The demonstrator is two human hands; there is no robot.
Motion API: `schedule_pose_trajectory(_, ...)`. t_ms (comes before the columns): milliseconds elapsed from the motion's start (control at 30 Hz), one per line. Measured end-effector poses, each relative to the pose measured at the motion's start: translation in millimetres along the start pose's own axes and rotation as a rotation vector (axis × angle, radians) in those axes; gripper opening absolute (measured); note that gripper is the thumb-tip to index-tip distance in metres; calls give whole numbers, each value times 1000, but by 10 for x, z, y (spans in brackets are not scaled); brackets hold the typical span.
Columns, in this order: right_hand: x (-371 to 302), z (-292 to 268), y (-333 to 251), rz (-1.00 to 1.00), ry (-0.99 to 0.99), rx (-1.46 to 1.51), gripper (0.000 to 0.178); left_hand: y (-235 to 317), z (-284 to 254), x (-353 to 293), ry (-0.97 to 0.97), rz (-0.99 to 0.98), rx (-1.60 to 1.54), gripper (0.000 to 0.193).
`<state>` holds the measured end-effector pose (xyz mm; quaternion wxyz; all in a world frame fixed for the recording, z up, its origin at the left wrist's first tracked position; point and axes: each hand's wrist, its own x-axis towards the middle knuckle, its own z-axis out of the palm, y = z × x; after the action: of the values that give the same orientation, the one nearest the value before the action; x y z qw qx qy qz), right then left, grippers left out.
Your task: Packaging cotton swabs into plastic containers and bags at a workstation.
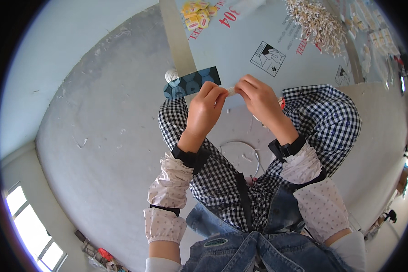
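Over the near edge of the table, both hands meet at a small whitish piece (231, 91), its kind too small to make out. My left hand (206, 108) pinches its left end between thumb and fingers. At the other end, the fingertips of my right hand (261, 100) are closed on it. A dark teal printed sheet or box (193, 83) lies at the table corner just beyond my left hand. Beside that sits a round ball of white string (171, 75).
The table (231, 50) has a printed film top. On it lie yellow packets (197, 14) at the far left, a heap of thin whitish pieces (316, 25) at the far right, and clear bags (371, 31) beyond. A hoop (258, 158) and scraps lie on the floor between my knees.
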<state>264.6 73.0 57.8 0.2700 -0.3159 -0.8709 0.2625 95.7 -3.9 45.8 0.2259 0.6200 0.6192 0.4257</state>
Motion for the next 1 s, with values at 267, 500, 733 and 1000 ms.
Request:
schedule_pose_trajectory(267, -28, 10, -30, 48, 12, 39, 7, 18, 9, -26, 62, -61, 4, 6)
schedule_pose_trajectory(500, 0, -536, -427, 249, -16, 322, 4, 511, -250, -59, 19, -400, -489, 4)
schedule_pose_trajectory(733, -213, -1071, -937, 258, 32, 434, 5, 1165, -468, -231, 103, -57, -202, 14)
schedule_pose_trajectory(1000, -512, -1395, -1288, 85, 31, 268, 7, 1562, -453, -314, 123, 309, -124, 24)
